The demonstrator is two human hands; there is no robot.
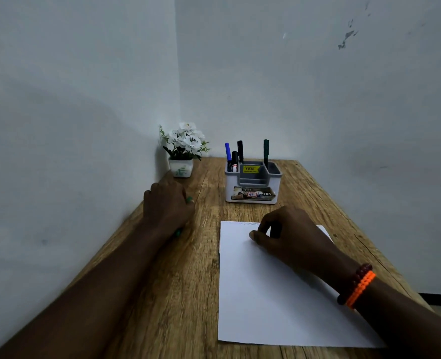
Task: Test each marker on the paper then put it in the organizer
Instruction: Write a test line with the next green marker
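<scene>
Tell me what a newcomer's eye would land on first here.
Probably the white paper on the wooden table, with the right hand resting curled at its far end. Next, the organizer behind it holding upright markers, and the left hand gripping a green marker near the wall.

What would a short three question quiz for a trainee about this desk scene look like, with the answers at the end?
1. True or false: the organizer stands on the paper.
2. Which hand grips the green marker: A left hand, B right hand?
3. Fill in: the flower pot sits in the table's far ____ corner.

Key
1. False; it stands on the bare table, beyond the paper.
2. A
3. left
</scene>
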